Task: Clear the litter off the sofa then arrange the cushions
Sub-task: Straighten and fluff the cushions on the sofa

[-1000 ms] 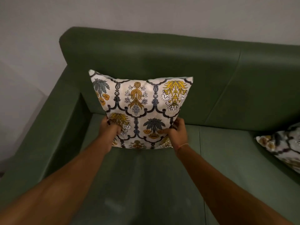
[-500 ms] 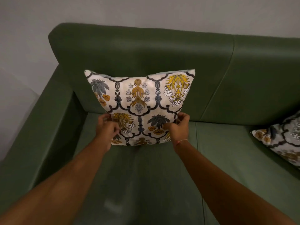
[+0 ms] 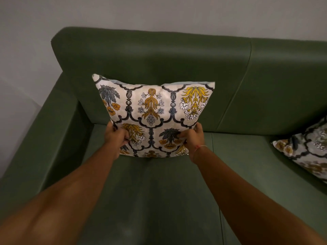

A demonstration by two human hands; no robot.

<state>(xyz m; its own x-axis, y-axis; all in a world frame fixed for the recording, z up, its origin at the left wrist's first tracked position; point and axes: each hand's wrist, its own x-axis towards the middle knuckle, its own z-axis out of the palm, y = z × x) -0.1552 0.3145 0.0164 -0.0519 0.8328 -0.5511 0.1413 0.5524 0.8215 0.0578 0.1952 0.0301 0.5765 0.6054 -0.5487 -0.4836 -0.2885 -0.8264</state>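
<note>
**sofa_sorter:** Nearest the camera there's just bare seat on the green sofa (image 3: 159, 200), no litter to be seen in this stretch. Further in, the patterned cushion (image 3: 154, 114) is stood upright on its bottom edge, on the seat. It's gripped low down on both sides: the left hand (image 3: 115, 137) is closed on the lower left part, fabric bunched under the fingers, and the right hand (image 3: 192, 137) is closed on the lower right the same way.

**cushy_mike:** So which way is it from the grip?

**sofa_sorter:** Up and away. Most of the cushion rises above the hands, and its top is tipped toward the backrest (image 3: 150, 55) just behind; whether contact is made can't be told. Neither hand is nearer, it's held evenly. A second patterned cushion (image 3: 306, 151) is lying well apart at the right edge, probably to be straightened later.
</note>
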